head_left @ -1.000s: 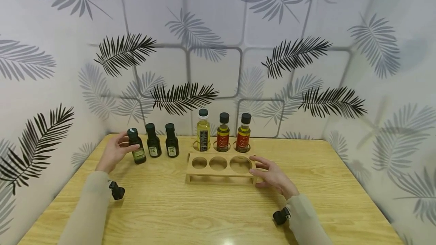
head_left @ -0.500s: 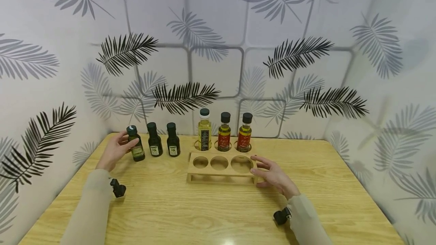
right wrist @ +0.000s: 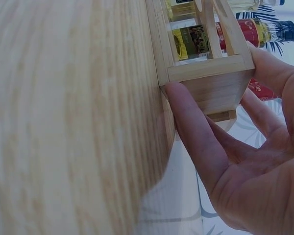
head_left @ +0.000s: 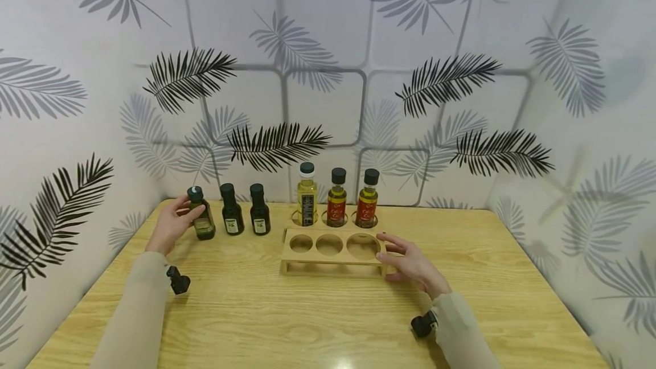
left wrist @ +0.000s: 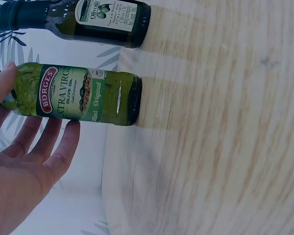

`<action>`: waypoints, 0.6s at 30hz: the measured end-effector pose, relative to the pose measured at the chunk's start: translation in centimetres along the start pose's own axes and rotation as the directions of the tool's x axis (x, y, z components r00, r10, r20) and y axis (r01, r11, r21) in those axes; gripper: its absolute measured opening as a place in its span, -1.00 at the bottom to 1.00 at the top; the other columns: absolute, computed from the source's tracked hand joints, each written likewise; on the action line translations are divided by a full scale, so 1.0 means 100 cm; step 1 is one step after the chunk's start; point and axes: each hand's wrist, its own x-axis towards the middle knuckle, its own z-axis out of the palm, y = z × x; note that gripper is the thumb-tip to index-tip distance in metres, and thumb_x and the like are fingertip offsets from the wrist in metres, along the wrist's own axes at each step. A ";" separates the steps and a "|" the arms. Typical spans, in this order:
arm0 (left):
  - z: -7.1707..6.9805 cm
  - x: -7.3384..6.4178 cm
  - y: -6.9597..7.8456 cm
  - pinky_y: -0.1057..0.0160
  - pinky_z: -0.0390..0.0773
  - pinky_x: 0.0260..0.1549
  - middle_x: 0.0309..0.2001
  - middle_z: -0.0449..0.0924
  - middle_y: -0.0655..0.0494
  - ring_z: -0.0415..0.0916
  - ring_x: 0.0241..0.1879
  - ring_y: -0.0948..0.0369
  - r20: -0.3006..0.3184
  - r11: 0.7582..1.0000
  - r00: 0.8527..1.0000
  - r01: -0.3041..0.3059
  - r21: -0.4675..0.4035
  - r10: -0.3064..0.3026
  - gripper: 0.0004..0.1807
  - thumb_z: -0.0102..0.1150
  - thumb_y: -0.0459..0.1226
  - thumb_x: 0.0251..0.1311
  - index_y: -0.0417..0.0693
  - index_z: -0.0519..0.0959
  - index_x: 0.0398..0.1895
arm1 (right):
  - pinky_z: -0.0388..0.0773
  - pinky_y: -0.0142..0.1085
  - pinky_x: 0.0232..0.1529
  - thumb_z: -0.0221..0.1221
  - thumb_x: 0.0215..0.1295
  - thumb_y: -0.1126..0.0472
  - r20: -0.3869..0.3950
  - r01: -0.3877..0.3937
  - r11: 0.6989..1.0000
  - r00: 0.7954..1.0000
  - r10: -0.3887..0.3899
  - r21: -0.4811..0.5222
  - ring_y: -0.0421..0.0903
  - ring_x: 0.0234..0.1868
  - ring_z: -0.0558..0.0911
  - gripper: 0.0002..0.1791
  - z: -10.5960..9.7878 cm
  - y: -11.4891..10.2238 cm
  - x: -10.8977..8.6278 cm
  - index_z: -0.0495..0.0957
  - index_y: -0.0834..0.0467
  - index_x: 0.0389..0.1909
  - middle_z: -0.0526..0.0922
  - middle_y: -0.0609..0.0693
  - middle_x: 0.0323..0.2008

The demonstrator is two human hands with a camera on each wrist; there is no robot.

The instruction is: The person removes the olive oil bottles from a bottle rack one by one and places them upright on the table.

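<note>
My left hand (head_left: 174,225) grips a green olive oil bottle (left wrist: 73,95) around its upper part, thumb on one side and fingers on the other. The bottle stands at the left end of a row, its base at the tabletop. Two darker olive oil bottles (head_left: 232,212) stand just right of it; the nearer one also shows in the left wrist view. My right hand (head_left: 412,263) holds the right end of a wooden two-tier bottle rack (right wrist: 210,88), its fingers spread over the end panel's edges. Three round holes in the rack's front tier hold nothing.
The rack's back tier holds a pale yellow oil bottle (head_left: 307,201) and two red-labelled oil bottles (head_left: 336,204). A light wooden table (head_left: 287,323) lies under everything, with leaf-patterned walls (head_left: 328,113) behind and at both sides.
The left hand has shifted its bottle slightly left and back, away from the neighbouring bottles. The right hand stays at the rack's end, and the rack holds still.
</note>
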 end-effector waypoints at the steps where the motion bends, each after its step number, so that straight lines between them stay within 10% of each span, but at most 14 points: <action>1: 0.000 0.000 0.000 -0.17 0.34 0.28 0.47 -0.02 -0.42 0.07 0.43 -0.30 -0.005 1.000 1.000 0.001 0.000 -0.001 -0.12 0.05 0.02 0.40 -0.18 -0.10 0.57 | 0.69 -0.07 -0.13 0.32 0.27 0.06 -0.003 -0.003 1.000 1.000 0.003 0.004 0.27 0.41 0.28 -0.30 0.000 0.000 0.000 0.33 -0.10 0.42 0.11 0.28 0.48; 18: 0.000 0.004 0.002 -0.19 0.26 0.33 0.51 -0.07 -0.35 -0.01 0.46 -0.30 -0.062 0.999 0.997 0.034 -0.019 -0.035 -0.20 -0.06 -0.05 0.48 -0.08 -0.16 0.59 | 0.68 -0.05 -0.11 0.28 0.32 0.07 0.015 -0.007 1.000 1.000 0.007 0.000 0.30 0.39 0.31 -0.30 0.000 -0.001 0.000 0.28 -0.06 0.45 0.06 0.32 0.48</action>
